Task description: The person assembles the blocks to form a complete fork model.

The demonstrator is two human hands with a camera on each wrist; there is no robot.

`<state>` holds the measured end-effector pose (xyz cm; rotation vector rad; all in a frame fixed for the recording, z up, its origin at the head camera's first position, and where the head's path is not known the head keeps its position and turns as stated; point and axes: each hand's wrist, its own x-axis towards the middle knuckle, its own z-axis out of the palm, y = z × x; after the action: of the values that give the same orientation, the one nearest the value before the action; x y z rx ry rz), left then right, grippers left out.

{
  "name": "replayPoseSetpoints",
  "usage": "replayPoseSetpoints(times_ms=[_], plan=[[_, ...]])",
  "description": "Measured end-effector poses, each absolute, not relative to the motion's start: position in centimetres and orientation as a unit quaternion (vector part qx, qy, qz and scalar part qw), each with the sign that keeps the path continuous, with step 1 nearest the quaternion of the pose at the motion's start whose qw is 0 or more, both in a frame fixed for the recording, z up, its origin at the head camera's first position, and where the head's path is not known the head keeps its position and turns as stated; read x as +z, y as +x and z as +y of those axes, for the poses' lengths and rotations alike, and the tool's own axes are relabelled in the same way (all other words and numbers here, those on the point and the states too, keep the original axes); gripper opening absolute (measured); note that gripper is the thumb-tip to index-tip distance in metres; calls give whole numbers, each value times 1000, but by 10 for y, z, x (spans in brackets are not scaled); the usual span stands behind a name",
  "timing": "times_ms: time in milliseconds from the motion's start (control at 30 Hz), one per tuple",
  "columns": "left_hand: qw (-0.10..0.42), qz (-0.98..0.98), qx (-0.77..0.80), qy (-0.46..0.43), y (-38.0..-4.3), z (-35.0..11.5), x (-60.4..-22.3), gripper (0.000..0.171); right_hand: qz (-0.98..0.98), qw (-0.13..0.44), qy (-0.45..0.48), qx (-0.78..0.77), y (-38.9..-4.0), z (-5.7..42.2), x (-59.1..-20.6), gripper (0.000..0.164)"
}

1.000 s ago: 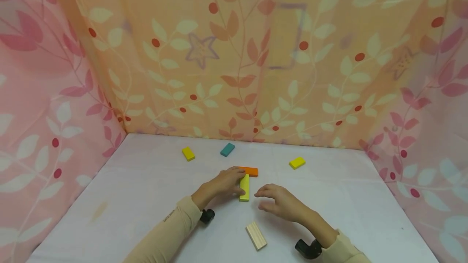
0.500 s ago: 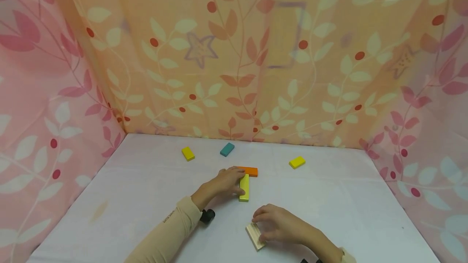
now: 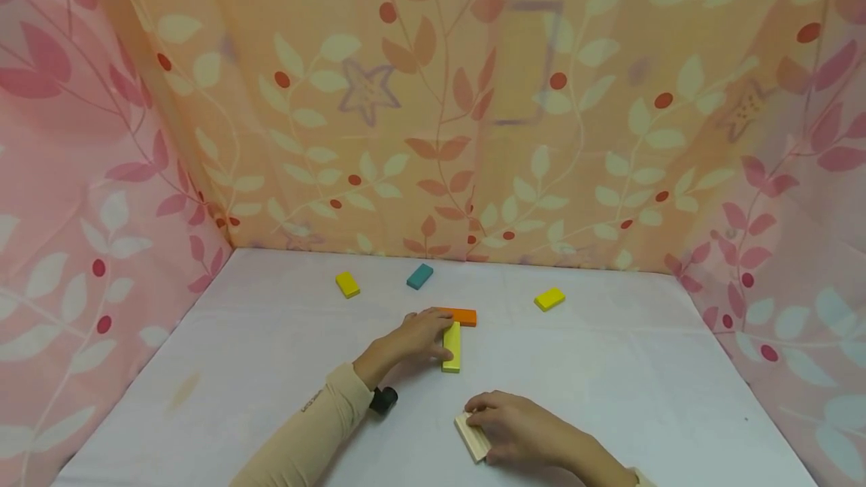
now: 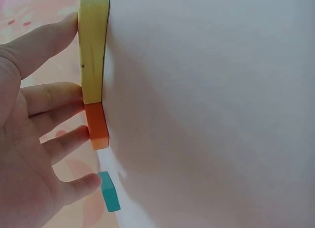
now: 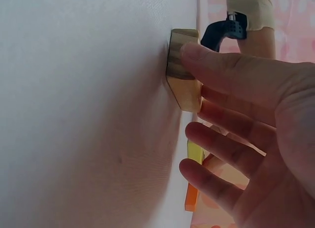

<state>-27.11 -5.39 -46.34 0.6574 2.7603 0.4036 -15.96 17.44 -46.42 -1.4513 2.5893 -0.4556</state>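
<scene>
My right hand [image 3: 524,431] pinches a plain wooden block [image 3: 470,436] near the front of the table. In the right wrist view, the thumb presses the block's grooved end face, with fingertips on its far side and the other fingers stretched out. My left hand [image 3: 414,337] rests on a light yellow block [image 3: 454,340] and an orange block [image 3: 465,317]. These two touch end to side, the orange one lying crosswise at the far end. The left wrist view has the thumb on the yellow block [image 4: 93,50] and fairly straight fingertips on both blocks.
Toward the back of the white-covered table [image 3: 629,367] lie a teal block [image 3: 420,276] and a bright yellow block [image 3: 348,284]. Another bright yellow block [image 3: 550,299] lies to the right. Patterned cloth [image 3: 433,96] walls in the back and both sides.
My right hand has come down toward the front from beside the light yellow block and taken hold of the plain wooden block. My left hand has stayed in place.
</scene>
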Motion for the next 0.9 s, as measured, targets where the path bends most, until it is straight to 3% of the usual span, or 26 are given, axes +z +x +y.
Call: replayPoseSetpoints(times_ms=[567, 900], plan=[[141, 953, 157, 219, -272, -55, -466, 68, 850, 56, -499, -159, -158, 173, -465, 42], [142, 951, 162, 221, -271, -55, -465, 67, 851, 85, -489, -172, -159, 173, -462, 40]])
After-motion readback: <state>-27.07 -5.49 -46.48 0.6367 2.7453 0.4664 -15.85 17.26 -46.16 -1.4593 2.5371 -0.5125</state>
